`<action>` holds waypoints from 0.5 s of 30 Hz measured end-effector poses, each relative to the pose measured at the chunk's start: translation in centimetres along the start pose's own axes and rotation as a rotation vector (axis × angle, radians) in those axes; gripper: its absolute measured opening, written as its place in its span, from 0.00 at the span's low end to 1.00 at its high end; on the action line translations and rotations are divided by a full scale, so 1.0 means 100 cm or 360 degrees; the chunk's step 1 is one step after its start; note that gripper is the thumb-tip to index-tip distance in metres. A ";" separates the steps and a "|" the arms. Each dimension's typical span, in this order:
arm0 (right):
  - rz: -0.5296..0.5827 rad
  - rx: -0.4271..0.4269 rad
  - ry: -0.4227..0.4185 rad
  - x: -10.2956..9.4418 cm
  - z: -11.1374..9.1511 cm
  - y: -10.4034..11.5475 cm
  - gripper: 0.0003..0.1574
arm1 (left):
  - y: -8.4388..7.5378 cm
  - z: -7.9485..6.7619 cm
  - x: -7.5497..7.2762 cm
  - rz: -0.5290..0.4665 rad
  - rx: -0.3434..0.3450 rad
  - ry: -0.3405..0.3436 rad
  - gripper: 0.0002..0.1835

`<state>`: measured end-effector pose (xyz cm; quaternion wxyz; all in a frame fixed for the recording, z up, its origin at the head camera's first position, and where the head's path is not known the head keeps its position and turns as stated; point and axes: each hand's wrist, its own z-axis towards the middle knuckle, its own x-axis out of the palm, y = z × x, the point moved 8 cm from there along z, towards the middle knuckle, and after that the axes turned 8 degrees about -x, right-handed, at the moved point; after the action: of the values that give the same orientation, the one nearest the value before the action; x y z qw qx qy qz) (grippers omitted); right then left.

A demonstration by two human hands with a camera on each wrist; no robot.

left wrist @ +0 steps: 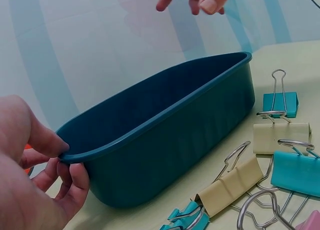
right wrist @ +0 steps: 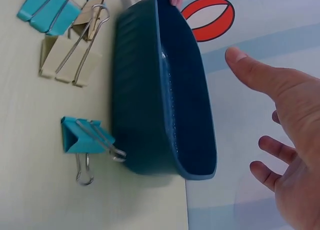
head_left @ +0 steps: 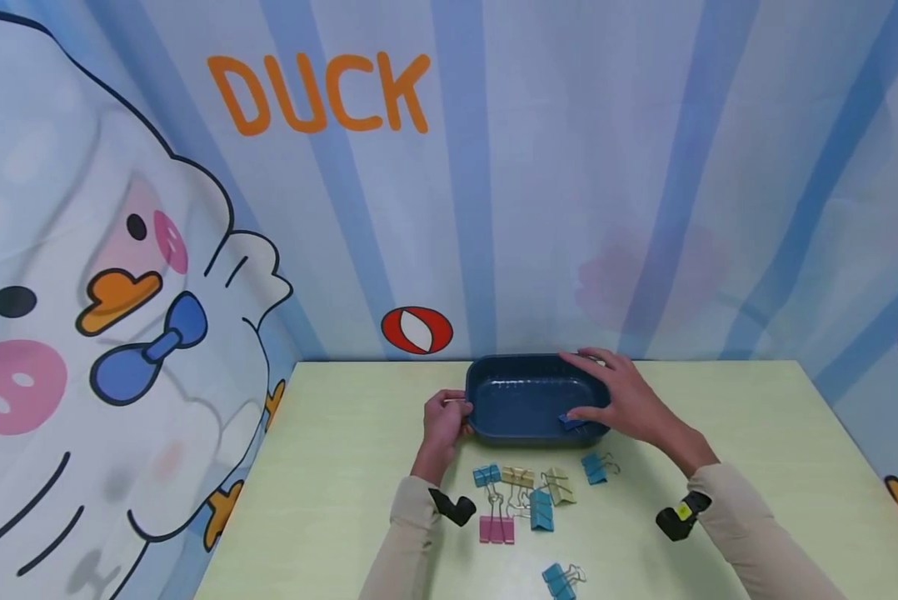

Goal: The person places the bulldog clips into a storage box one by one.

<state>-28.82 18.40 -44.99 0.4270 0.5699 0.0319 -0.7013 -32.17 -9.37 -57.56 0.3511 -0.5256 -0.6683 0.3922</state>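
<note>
A dark blue rectangular tray (head_left: 539, 440) stands at the back of the table. My left hand (head_left: 443, 425) pinches its left rim, thumb on top and fingers curled below, as the left wrist view shows (left wrist: 37, 165). Over the tray's right end is my right hand (head_left: 629, 400), its fingers spread and nothing between them; the right wrist view shows that hand (right wrist: 285, 125) apart from the rim. A small bright blue piece (head_left: 571, 422), perhaps a binder clip, shows inside the tray near the right thumb. The wrist views hide the tray's floor.
Several binder clips lie in front of the tray: a pink one (head_left: 497, 530), two yellow ones (head_left: 518, 477) close together, and several blue ones, with one (head_left: 595, 468) near the tray's right corner and another (head_left: 559, 582) nearer the front. A printed curtain (head_left: 539, 208) hangs behind the table.
</note>
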 end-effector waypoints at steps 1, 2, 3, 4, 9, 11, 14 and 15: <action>0.0001 -0.0003 -0.0003 0.000 -0.003 0.000 0.53 | -0.001 0.000 0.000 0.0002 0.0000 0.0004 0.13; 0.0005 -0.0004 -0.0003 0.001 -0.007 0.000 0.52 | -0.001 0.000 0.000 0.0000 -0.0003 0.0007 0.14; 0.0007 -0.0011 -0.0003 0.002 -0.011 0.001 0.51 | -0.001 0.000 0.000 -0.0002 -0.0007 0.0010 0.14; 0.0019 -0.0017 -0.0001 0.003 -0.015 0.002 0.50 | -0.001 0.000 0.000 -0.0005 -0.0006 0.0013 0.14; 0.0027 -0.0097 -0.0011 0.017 -0.039 0.007 0.42 | -0.002 0.000 -0.001 -0.0012 0.0009 0.0011 0.14; 0.0013 -0.0122 -0.0017 0.025 -0.050 0.007 0.38 | -0.001 0.000 -0.001 -0.0015 0.0012 0.0010 0.14; 0.0002 -0.0108 0.0004 0.038 -0.068 0.004 0.31 | -0.001 -0.001 0.000 -0.0014 0.0008 0.0012 0.14; -0.0002 -0.0096 0.0010 0.042 -0.073 0.002 0.28 | -0.001 -0.001 0.000 -0.0015 0.0007 0.0012 0.14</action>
<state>-23.01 19.74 -50.93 0.4435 0.5589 0.0548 -0.6985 -32.11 -9.38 -57.42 0.3567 -0.5233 -0.6685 0.3900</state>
